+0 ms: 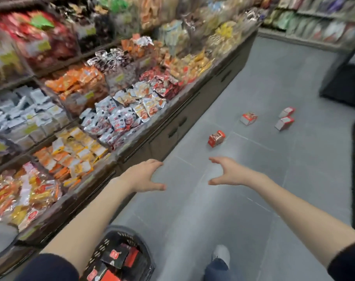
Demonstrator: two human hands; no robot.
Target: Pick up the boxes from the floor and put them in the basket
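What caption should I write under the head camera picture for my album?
Empty left hand and right hand reach toward four red boxes on the floor; basket below.

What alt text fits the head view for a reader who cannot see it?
A person's empty left hand and right hand reach forward toward four red and white boxes scattered on the grey floor of a shop aisle. A black basket holding packets stands at the bottom edge; snack shelves line the left side.
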